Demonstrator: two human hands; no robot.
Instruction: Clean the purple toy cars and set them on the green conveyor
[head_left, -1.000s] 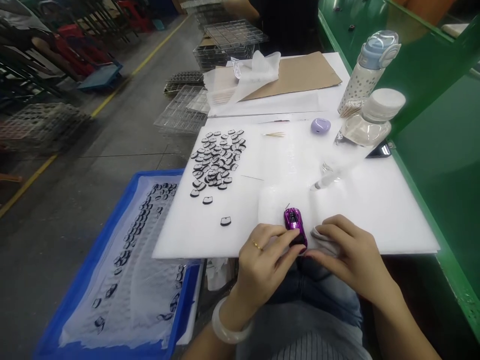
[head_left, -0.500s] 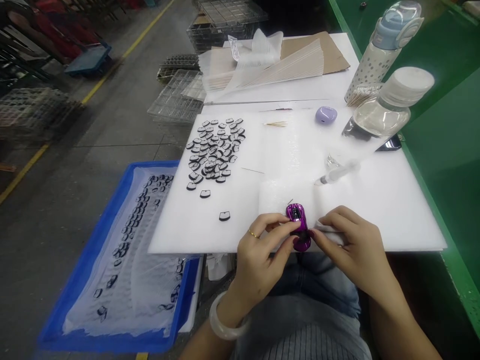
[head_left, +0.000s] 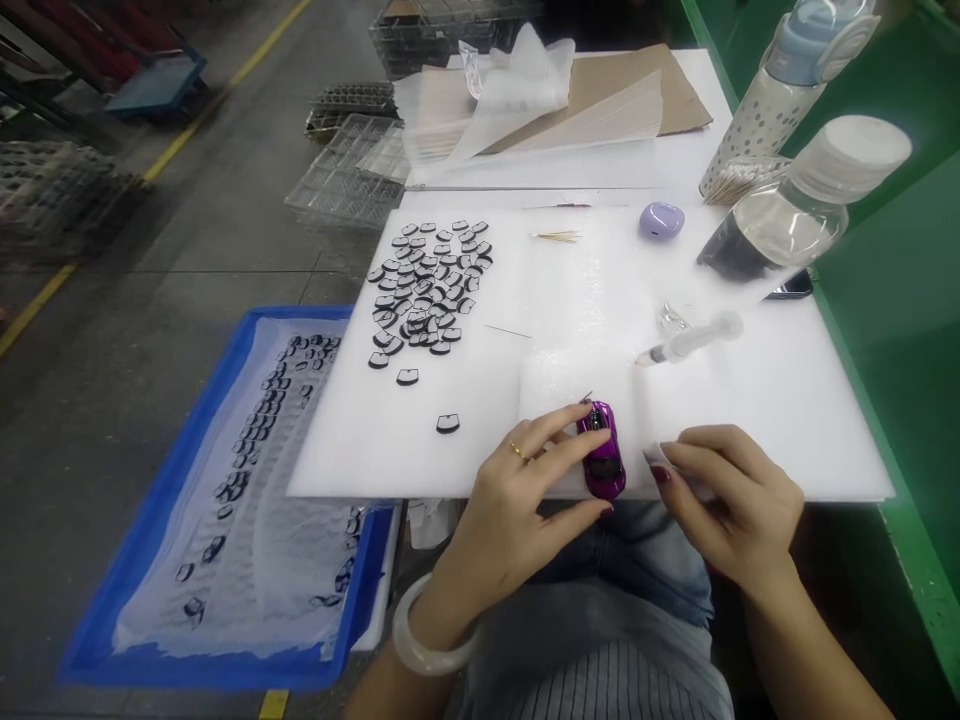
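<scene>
A shiny purple toy car with black windows lies at the front edge of the white table. My left hand grips it, fingers along its upper side and thumb by its near end. To the right of the car, my right hand is closed, with a whitish cloth pinched between thumb and fingers; most of the cloth is hidden. A syringe lies beyond my hands. On the left of the table are many small black-edged, pale pieces, one lying apart nearer me.
A clear bottle, a dotted drinking bottle and a purple case stand at the right. Thin sticks lie mid-table. A blue tray with more black pieces sits lower left. Foam sheets and cardboard lie behind.
My right hand has moved right, away from the car, with the cloth. My left fingers have shifted along the car and spread a little, showing more of its roof.
</scene>
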